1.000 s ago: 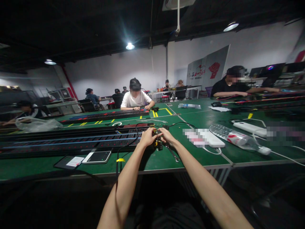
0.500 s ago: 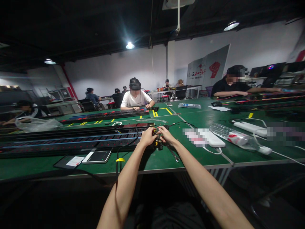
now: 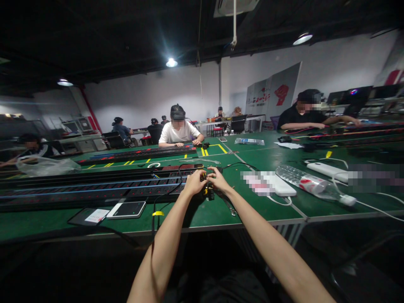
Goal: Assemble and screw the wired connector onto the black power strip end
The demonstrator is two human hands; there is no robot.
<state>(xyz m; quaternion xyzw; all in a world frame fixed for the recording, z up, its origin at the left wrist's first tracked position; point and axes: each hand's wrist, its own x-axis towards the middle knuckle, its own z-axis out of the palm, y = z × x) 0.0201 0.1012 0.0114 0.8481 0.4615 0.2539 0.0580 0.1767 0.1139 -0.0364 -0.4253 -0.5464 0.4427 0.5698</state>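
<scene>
My left hand [image 3: 195, 182] and my right hand [image 3: 218, 180] meet above a small black-and-yellow part [image 3: 208, 191] on the green workbench [image 3: 195, 212]. Fingers of both hands pinch its top, and the hands hide much of it, so its exact kind is unclear. Just left of my left hand lies a long black power strip [image 3: 94, 189] with blue and red markings. A steel hand tool [image 3: 229, 206] lies below my right wrist. A black cable [image 3: 167, 192] with a yellow tag [image 3: 158, 213] runs down near my left forearm.
A phone [image 3: 126, 209] and a dark card holder [image 3: 86, 217] lie near the bench's front edge. To the right are a white power bank [image 3: 277, 185] and a plastic bottle [image 3: 311, 188]. Co-workers sit at the bench, with more power strips before them.
The view has tilted slightly. Both hands stay on the small part, and my fingers have shifted only a little around it.
</scene>
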